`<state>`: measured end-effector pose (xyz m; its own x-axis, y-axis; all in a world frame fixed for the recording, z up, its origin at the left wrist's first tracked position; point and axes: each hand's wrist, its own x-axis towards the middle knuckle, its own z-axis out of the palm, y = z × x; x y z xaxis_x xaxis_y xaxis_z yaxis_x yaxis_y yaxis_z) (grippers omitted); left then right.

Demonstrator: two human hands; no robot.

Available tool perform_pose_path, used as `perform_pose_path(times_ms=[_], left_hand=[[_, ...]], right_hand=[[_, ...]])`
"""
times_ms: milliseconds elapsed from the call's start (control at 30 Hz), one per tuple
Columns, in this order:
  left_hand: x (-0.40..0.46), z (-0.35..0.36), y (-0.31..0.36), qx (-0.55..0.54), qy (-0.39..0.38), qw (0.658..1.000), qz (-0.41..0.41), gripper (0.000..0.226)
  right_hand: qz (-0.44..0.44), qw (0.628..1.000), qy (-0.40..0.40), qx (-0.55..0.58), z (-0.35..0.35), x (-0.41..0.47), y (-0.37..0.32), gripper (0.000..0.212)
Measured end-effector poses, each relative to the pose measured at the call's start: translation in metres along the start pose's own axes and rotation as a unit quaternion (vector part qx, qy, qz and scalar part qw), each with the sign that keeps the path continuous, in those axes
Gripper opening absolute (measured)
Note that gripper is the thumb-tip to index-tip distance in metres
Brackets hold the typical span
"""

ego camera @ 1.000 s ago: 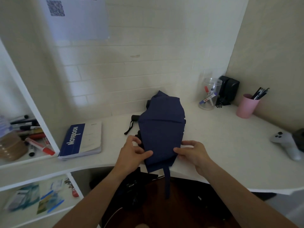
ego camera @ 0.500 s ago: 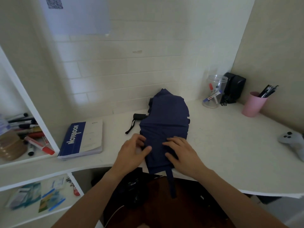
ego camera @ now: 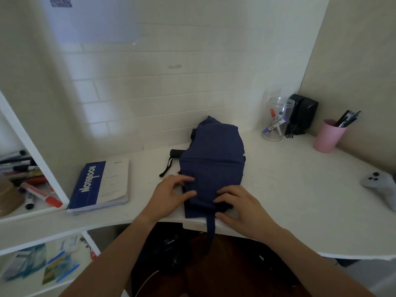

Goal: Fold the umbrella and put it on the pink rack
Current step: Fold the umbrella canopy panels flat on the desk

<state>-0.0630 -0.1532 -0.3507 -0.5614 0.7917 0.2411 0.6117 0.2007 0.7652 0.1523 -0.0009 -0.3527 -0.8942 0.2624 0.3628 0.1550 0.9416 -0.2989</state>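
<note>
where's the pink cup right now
In the head view, the pink cup stands on the white desk, far right by the wall, beside the clear jar.

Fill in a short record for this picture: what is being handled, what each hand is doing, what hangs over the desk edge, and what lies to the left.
object: navy umbrella, lying on the white desk
left hand: on the fabric's left edge
right hand: pressing the near end flat
over the edge: strap
to the left: blue notebook
</note>
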Motion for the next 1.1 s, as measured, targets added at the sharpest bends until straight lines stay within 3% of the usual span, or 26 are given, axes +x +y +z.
perform_pose_path(times_ms=[100, 233, 367, 400, 500, 533, 600, 667, 733, 800, 867, 900, 967, 1000, 1100], left_hand=[[-0.003, -0.002, -0.007, 0.06, -0.042, 0.997, 0.0, 0.07], [-0.009, -0.011, -0.007, 0.071, -0.091, 0.993, 0.003, 0.086], [-0.01, -0.014, -0.002, 0.097, -0.132, 0.987, 0.007, 0.093], [-0.009, -0.015, -0.001, 0.103, -0.139, 0.985, 0.005, 0.094], [-0.01, -0.021, 0.0, 0.17, -0.169, 0.971, 0.006, 0.096], [-0.011, -0.022, 0.002, 0.212, -0.156, 0.964, 0.033, 0.094], [-0.011, -0.016, 0.011, 0.287, -0.061, 0.945, 0.146, 0.076], [-0.01, -0.005, 0.024, 0.305, -0.015, 0.924, 0.231, 0.054], [-0.01, 0.01, 0.022, 0.324, -0.09, 0.909, 0.247, 0.055], [-0.015, 0.018, 0.009, 0.343, -0.178, 0.902, 0.189, 0.06], [-0.019, 0.02, -0.003, 0.347, -0.18, 0.903, 0.177, 0.059], [-0.02, 0.02, -0.004, 0.348, -0.175, 0.903, 0.182, 0.059], [-0.02, 0.021, -0.003, 0.35, -0.172, 0.902, 0.188, 0.058], [-0.02, 0.022, -0.002, 0.348, -0.169, 0.902, 0.189, 0.058], [-0.022, 0.022, -0.004, 0.349, -0.156, 0.904, 0.194, 0.057]], right_hand=[[-0.003, 1.0, -0.011, 0.002, 0.0, -0.004, 0.001, 0.028], [0.013, 1.0, -0.023, 0.016, -0.005, -0.003, 0.002, 0.029], [0.018, 0.998, 0.062, 0.006, -0.007, 0.018, -0.005, 0.033], [0.017, 0.999, 0.049, -0.006, -0.004, 0.022, -0.005, 0.037], [0.027, 0.992, -0.1, -0.066, 0.01, 0.021, 0.004, 0.065], [0.03, 0.987, -0.135, -0.077, 0.014, 0.018, 0.008, 0.07], [0.034, 0.982, -0.165, -0.081, 0.017, 0.017, 0.013, 0.077], [0.037, 0.979, -0.181, -0.089, 0.016, 0.019, 0.012, 0.072], [0.028, 0.976, -0.191, -0.096, 0.016, 0.019, 0.013, 0.068], [0.031, 0.977, -0.205, -0.058, 0.009, 0.019, 0.015, 0.065], [0.07, 0.991, -0.106, 0.034, -0.006, 0.027, 0.014, 0.053], [0.103, 0.992, 0.008, 0.075, -0.016, 0.037, 0.014, 0.044], [0.198, 0.949, 0.213, 0.122, -0.036, 0.063, 0.017, 0.036], [0.257, 0.925, 0.246, 0.136, -0.047, 0.077, 0.019, 0.042], [0.382, 0.864, 0.15, 0.29, -0.066, 0.113, 0.023, 0.063]])
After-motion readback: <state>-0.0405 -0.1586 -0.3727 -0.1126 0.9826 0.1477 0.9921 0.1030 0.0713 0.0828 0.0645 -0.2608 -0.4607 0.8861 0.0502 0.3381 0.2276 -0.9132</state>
